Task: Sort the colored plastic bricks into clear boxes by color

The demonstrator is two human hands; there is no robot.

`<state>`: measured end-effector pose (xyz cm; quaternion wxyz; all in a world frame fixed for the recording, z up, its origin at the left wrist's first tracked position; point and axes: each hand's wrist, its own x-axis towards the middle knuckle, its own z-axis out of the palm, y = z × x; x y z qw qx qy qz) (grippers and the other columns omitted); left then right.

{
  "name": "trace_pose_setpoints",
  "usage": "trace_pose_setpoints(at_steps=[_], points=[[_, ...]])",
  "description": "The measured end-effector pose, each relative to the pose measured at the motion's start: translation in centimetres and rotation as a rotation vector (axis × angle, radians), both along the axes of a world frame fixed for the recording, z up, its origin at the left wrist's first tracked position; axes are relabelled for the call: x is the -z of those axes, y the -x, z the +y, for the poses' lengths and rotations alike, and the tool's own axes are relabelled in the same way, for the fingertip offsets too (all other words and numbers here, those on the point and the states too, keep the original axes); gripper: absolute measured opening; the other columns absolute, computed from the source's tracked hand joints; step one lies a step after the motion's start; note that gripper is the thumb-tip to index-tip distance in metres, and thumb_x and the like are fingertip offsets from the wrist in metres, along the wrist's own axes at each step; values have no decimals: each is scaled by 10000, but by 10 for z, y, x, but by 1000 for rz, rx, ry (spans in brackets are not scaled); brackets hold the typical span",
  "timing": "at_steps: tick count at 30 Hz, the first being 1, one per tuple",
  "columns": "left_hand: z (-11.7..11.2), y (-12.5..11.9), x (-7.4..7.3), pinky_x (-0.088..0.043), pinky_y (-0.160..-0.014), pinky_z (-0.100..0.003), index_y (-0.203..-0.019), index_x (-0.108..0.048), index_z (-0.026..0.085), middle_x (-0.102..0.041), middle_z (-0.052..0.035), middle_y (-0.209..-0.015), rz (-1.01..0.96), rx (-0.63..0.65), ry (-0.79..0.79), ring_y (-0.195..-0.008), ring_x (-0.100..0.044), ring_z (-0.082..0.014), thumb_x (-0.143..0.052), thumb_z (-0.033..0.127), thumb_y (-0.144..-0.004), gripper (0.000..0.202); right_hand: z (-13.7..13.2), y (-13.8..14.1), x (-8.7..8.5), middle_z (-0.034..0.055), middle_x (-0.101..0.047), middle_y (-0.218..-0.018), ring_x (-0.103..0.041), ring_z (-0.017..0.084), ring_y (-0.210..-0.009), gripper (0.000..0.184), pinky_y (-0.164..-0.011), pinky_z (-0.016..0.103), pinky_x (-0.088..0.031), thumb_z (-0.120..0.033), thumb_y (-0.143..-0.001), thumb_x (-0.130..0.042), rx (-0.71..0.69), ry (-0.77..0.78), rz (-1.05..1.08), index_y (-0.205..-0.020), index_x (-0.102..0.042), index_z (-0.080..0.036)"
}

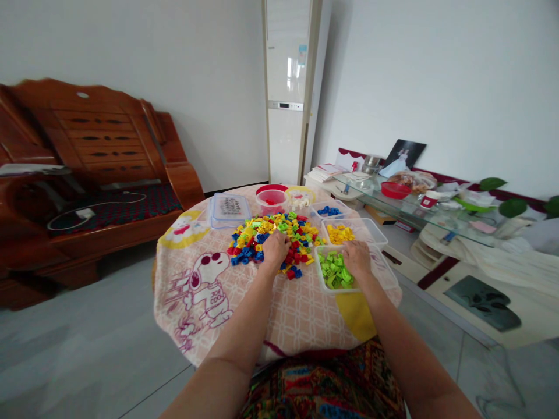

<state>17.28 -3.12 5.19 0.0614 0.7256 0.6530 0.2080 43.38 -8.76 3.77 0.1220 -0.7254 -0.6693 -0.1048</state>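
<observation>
A mixed pile of toy building bricks (248, 251) in red, yellow, blue and green lies on the table. My left hand (275, 249) rests over the middle of this pile, fingers curled together; whatever is in them is hidden. Over the right part of a clear plastic box (321, 283) of green bricks (335, 272) is my right hand (358, 259), its fingers bent and closed near the box's far rim. I cannot make out what they hold. Just beyond, yellow bricks (339, 234) fill part of a second clear box (371, 231).
Farther back, a clear box holds blue bricks (329, 210), and a pink-rimmed round tub (271, 201) has red pieces inside. White pieces (300, 202) sit beside it. A blue-edged lid (230, 209) lies at left on the patterned tablecloth (301, 317). A glass-topped cabinet (437, 212) stands right.
</observation>
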Motion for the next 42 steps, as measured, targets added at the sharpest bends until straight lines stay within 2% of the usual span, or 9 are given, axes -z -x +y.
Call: trace_pose_setpoints(at_steps=[8, 12, 15, 20, 25, 30, 34, 38, 42], points=[[2, -3, 0, -515, -821, -280, -936, -746, 191, -757, -63, -974, -343, 35, -131, -874, -696, -190, -612, 244, -889, 152, 0, 0, -2, 128, -690, -1180, -548, 257, -1132, 308, -1045, 360, -290, -205, -928, -509, 5, 7, 19, -1186, -671, -156], [7, -34, 0, -545, -810, -287, -902, -734, 168, -758, -49, -882, -613, 211, -164, -774, -690, -164, -613, 199, -861, 132, 0, 0, -1, 129, -694, -1169, -547, 257, -1126, 288, -1035, 362, -298, -206, -927, -509, 4, -2, 10, -1156, -679, -160], [14, -71, 5, -571, -760, -291, -958, -732, 150, -749, -51, -836, -805, 389, -69, -721, -692, -157, -600, 163, -845, 174, 0, 1, -2, 131, -695, -1160, -552, 253, -1120, 277, -1021, 358, -305, -198, -928, -499, 12, -1, -3, -1130, -686, -164], [18, -99, 11, -574, -929, -366, -1142, -722, 163, -750, -106, -1073, -893, 599, -135, -992, -714, -207, -595, 188, -855, 315, -1, 1, -4, 134, -699, -1158, -563, 261, -1117, 287, -1017, 361, -310, -180, -921, -494, 9, 5, -10, -1133, -685, -152], [13, -60, 8, -564, -938, -342, -1173, -714, 141, -737, -122, -1161, -774, 432, -182, -1019, -706, -201, -558, 114, -841, 368, 0, 0, -1, 139, -691, -1188, -557, 266, -1138, 298, -1040, 367, -299, -202, -929, -498, 6, 6, 1, -1156, -684, -150], [14, 2, -5, -547, -900, -301, -1059, -762, 157, -778, -72, -1042, -632, 118, -213, -911, -711, -186, -573, 166, -845, 286, 2, -2, 3, 138, -696, -1184, -553, 266, -1131, 310, -1048, 373, -290, -220, -933, -500, -2, -16, 9, -1178, -678, -153], [13, 37, -10, -529, -814, -267, -952, -787, 174, -782, -37, -884, -498, -31, -182, -813, -701, -181, -579, 204, -827, 244, 2, -3, 4, 131, -692, -1178, -547, 267, -1138, 312, -1050, 369, -291, -222, -934, -501, -2, -9, 7, -1181, -679, -153], [9, 44, -10, -508, -764, -267, -864, -787, 196, -769, -30, -814, -322, -29, -83, -789, -692, -188, -620, 213, -791, 183, 2, -3, 4, 129, -695, -1175, -548, 262, -1131, 312, -1048, 370, -293, -212, -928, -510, 0, -20, 7, -1187, -676, -160], [3, 30, -9, -511, -765, -281, -872, -778, 209, -770, -64, -907, -146, -11, 13, -902, -702, -231, -673, 229, -770, 148, 2, -2, 3, 127, -692, -1183, -548, 255, -1138, 316, -1055, 366, -286, -208, -929, -509, 4, -15, 0, -1194, -673, -159]])
